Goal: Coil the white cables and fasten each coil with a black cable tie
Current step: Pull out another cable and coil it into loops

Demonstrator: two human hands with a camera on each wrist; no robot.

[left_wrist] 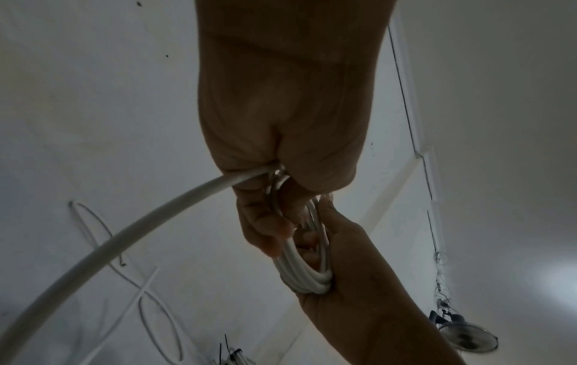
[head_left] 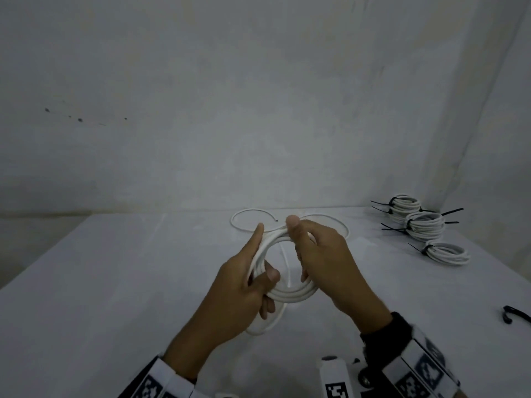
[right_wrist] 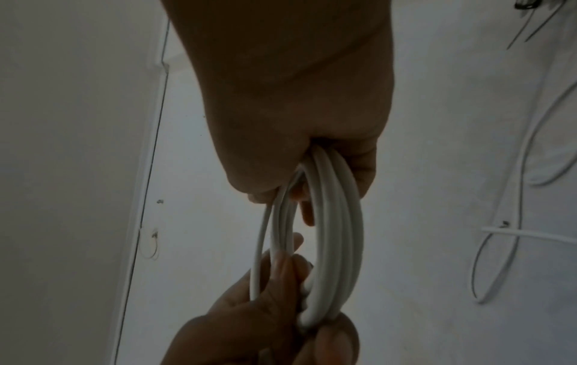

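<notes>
Both hands hold one white cable coil (head_left: pixel 290 294) above the table's middle. My left hand (head_left: pixel 247 280) grips the coil's left side, thumb over the strands. My right hand (head_left: pixel 319 254) grips its right and top side. The uncoiled tail (head_left: pixel 247 222) of the cable loops on the table behind the hands. The left wrist view shows the coil (left_wrist: pixel 299 274) bunched between both hands and one strand (left_wrist: pixel 125 234) arcing away. The right wrist view shows several strands of the coil (right_wrist: pixel 331 234) running from my right hand down to the left hand's fingers (right_wrist: pixel 281 276).
Three finished coils with black ties lie at the table's (head_left: pixel 115 282) back right: (head_left: pixel 403 206), (head_left: pixel 425 226), (head_left: pixel 446 252). A loose black cable tie (head_left: pixel 514 314) lies at the right edge. Walls close the table's back and right side.
</notes>
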